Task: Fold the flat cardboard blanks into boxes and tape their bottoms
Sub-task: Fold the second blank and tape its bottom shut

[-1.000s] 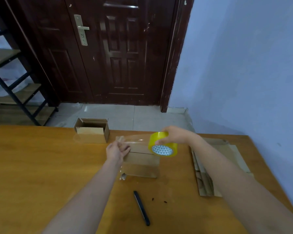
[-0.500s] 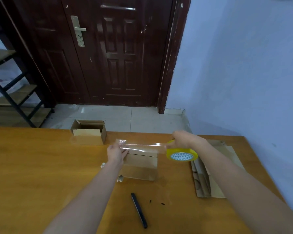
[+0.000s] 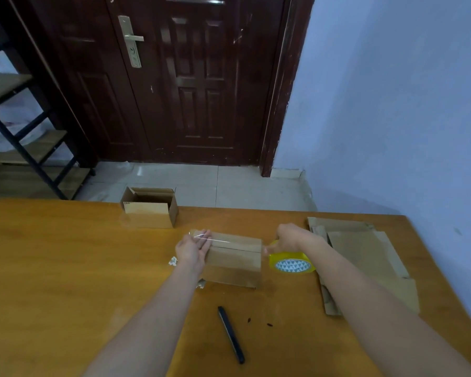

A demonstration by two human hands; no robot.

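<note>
A slim black pen (image 3: 231, 335) lies toward the desk's (image 3: 65, 281) near edge. Mid-desk, the left hand (image 3: 192, 247) presses straight fingers (image 3: 206, 236) on clear tape atop the brown folded cardboard box (image 3: 234, 261). The right hand (image 3: 287, 238) curls around the yellow tape roll (image 3: 291, 263) just beside it. Flat cardboard blanks (image 3: 365, 257) lie along the right edge; an open brown box (image 3: 150, 208) sits at the far edge.

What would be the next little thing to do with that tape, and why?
Probably lower the tape roll past the box's right edge and press the strip down. The left hand pins the strip's end at the left edge, and the right hand holds the roll just beyond the right edge.
</note>
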